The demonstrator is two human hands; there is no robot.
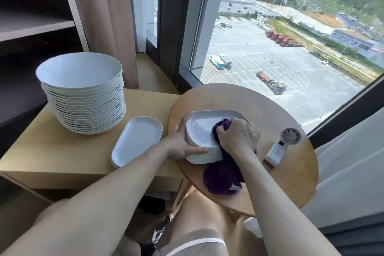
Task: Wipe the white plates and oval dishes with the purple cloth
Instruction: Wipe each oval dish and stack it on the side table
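Seemingly early in the job, the head view showed the right hand (236,137) with its fingers curled tight round a bunched part of the cloth (222,174), pressing it onto the top dish (202,129) of the dish stack (203,155) on the round table (291,172); the rest of the cloth trailed off the stack toward the table's near edge. The left hand (182,141) steadied the stack with fingers straight and spread, thumb laid along the near side and the others reaching up the left rim. What looked like two left dishes (137,141) lay on the side table (52,141), probably the finished ones, though that was a guess. The thick dish stack and the tall pile of plates (83,97) looked untouched, so most of the work was left. Room was tight: the left dishes lay near the side table's front edge, and a fan (282,147) lay just right of the wiping hand. Bare wood stayed free toward the window (270,48).
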